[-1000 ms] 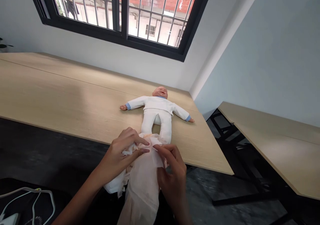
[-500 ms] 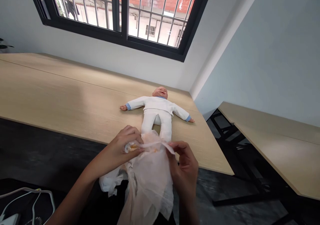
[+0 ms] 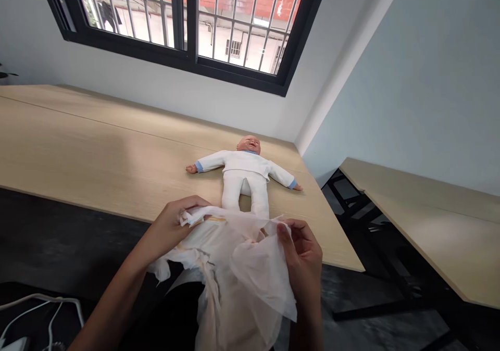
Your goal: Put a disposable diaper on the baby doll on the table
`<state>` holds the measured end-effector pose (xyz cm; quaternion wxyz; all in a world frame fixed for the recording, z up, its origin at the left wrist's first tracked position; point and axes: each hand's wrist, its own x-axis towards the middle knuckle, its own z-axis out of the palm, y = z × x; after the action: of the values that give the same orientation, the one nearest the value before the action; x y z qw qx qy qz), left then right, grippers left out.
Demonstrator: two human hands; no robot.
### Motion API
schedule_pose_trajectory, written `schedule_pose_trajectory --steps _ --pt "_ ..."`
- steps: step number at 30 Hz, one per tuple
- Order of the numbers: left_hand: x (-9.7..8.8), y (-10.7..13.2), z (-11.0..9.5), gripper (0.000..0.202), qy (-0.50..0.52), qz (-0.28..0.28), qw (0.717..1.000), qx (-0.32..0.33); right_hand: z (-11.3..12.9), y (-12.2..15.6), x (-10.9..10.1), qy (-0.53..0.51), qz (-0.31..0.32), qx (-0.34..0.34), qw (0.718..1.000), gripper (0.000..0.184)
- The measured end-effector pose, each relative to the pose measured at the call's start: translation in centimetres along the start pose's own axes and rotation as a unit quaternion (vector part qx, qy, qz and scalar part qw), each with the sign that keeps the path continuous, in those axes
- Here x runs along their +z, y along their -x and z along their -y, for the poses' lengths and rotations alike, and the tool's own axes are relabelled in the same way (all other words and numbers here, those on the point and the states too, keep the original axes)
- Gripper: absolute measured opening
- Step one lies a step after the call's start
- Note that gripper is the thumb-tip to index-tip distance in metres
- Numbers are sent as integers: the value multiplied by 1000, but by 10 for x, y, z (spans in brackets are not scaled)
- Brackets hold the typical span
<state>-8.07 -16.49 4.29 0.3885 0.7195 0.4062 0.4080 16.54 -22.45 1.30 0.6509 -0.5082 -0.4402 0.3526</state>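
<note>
My left hand (image 3: 172, 227) and my right hand (image 3: 302, 254) pinch opposite sides of a white disposable diaper (image 3: 230, 267), which is spread open between them. Its thin, sheer edge hangs below my right hand, and its lower end runs out of the picture. The raised diaper hangs just in front of the legs of a baby doll (image 3: 245, 166), which lies on its back on a pale wooden table (image 3: 97, 148). The doll wears a white suit with blue cuffs, its arms spread. Its feet are hidden behind the diaper.
The near edge of the table runs below the doll, with a dark floor beyond it. A second wooden table (image 3: 422, 200) stands at the right. A barred window (image 3: 187, 17) is set in the far wall. White cables (image 3: 42, 314) lie at the lower left.
My hands have moved apart, the left one up and leftward, the right one rightward. The diaper has spread from a bunched shape into a wider open sheet.
</note>
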Motion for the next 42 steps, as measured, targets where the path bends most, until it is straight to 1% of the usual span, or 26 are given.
schedule_pose_trajectory --steps 6,9,12,14,15,18,19,20,23,24,25,27,29,31,34,36,37,39,40,41,42 --pt "-7 2 -6 25 60 -13 995 -74 -5 -2 -1 -36 27 55 998 34" --pt "-9 3 -7 25 71 -13 993 -95 -7 -5 -2 -46 32 70 996 36" --pt "-10 3 -7 26 78 -13 990 -117 -8 -6 -2 -75 42 101 991 38" --pt "-10 3 -7 26 80 -18 989 -125 -10 -7 -2 -72 48 117 989 41" --pt "-11 2 -7 26 80 -23 988 -127 -11 -7 -1 -55 43 115 991 42" --pt "-12 2 -8 25 82 -27 988 -129 -10 -11 -2 23 7 72 997 46" --pt "-12 2 -8 25 83 -27 988 -127 -6 -14 -2 38 10 65 997 46" --pt "-12 2 -8 25 82 -26 989 -123 -1 -16 -3 37 29 68 997 46" --pt "-12 2 -11 23 73 -6 992 -104 23 -25 -2 -22 135 109 985 45" --pt "-12 2 -12 23 72 4 993 -99 32 -29 -1 -38 161 114 980 45" --pt "-11 2 -14 23 74 13 993 -94 40 -32 2 -46 178 114 976 45" --pt "-9 1 -17 22 82 22 993 -85 51 -40 9 -45 191 103 975 45" --pt "-8 0 -19 23 82 15 993 -78 54 -47 18 -55 199 94 974 43" --pt "-7 -1 -20 26 70 15 995 -66 52 -52 29 -84 226 94 966 39" --pt "-3 -3 -18 29 53 51 996 -49 49 -57 50 -129 295 109 941 32" --pt "2 -5 -16 29 57 67 995 -53 50 -57 65 -140 342 118 922 31" --pt "4 -6 -14 28 62 59 995 -60 51 -58 71 -138 363 120 914 32" --pt "7 -7 -11 29 74 24 994 -74 52 -59 77 -127 393 115 903 34" --pt "7 -8 -9 30 87 0 993 -84 52 -60 77 -120 396 108 904 35" --pt "6 -8 -7 31 105 -23 989 -101 51 -61 74 -113 387 95 910 36" --pt "5 -7 -6 33 130 -43 983 -126 50 -62 70 -104 364 79 922 36"
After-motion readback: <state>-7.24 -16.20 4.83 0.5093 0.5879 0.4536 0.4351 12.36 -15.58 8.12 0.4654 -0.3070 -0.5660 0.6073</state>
